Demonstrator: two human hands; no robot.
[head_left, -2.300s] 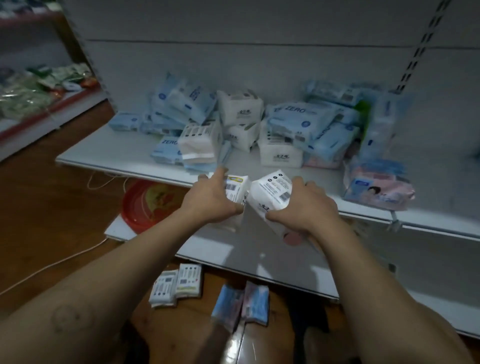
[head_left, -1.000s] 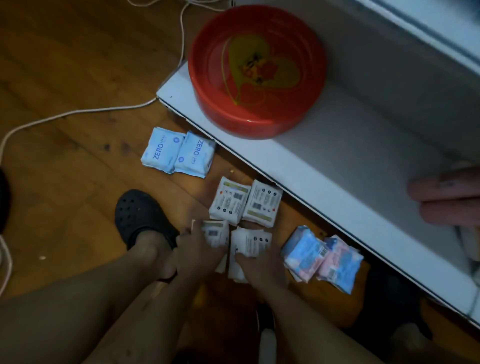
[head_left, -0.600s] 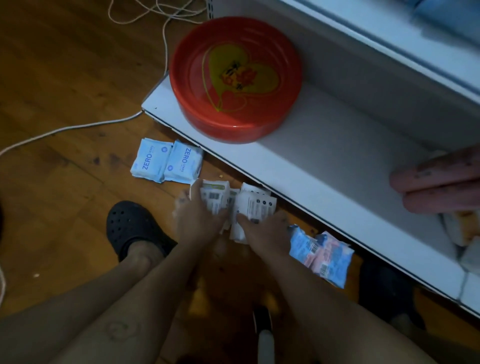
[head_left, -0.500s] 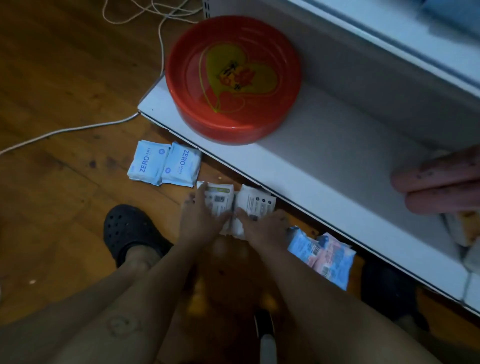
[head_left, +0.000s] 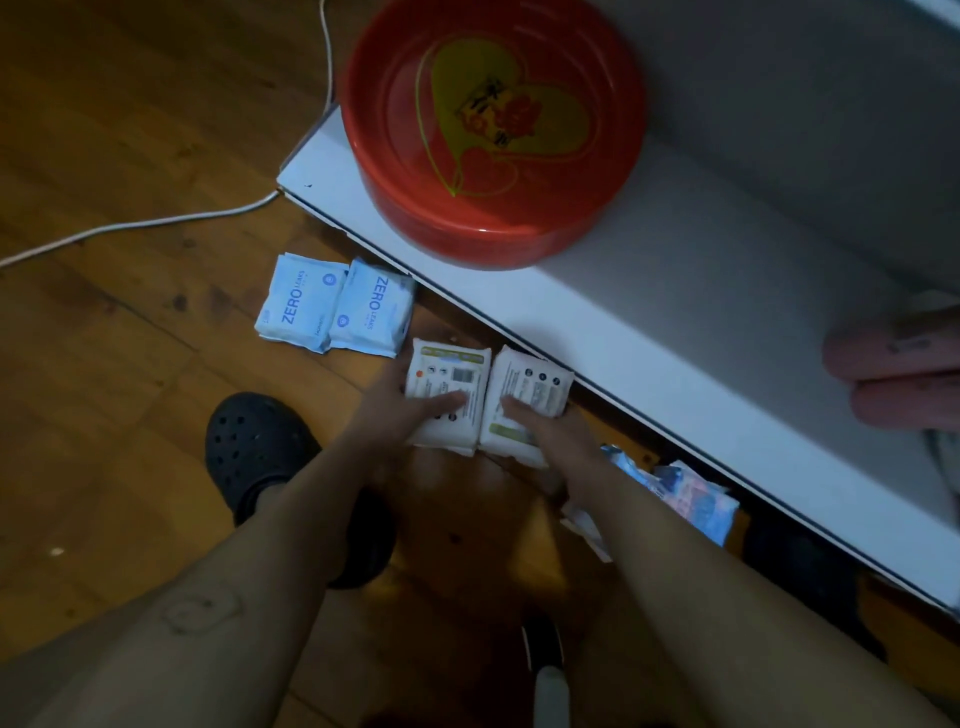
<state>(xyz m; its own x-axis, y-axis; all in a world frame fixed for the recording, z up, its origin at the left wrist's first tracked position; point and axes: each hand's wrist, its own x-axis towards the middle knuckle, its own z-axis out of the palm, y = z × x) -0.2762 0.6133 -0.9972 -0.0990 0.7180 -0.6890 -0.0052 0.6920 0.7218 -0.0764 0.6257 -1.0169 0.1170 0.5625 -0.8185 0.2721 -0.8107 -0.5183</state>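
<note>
the left pack (head_left: 448, 382) and right pack (head_left: 531, 392), both white, lie side by side on the floor (head_left: 114, 415), tight against the shelf (head_left: 649, 338) edge. the left grip (head_left: 395, 415) clasps one and the right grip (head_left: 561, 436) the other, thumbs on top. they look light, soft and slick, so hold them by the sides. blue packs (head_left: 332, 306) sit just left, and the shelf lip crowds the far side.

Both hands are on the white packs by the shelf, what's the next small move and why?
Probably let go and lift away: the left hand and right hand each grip one of the white packs, which lie flat, side by side, next to the blue ZERO packs.
</note>
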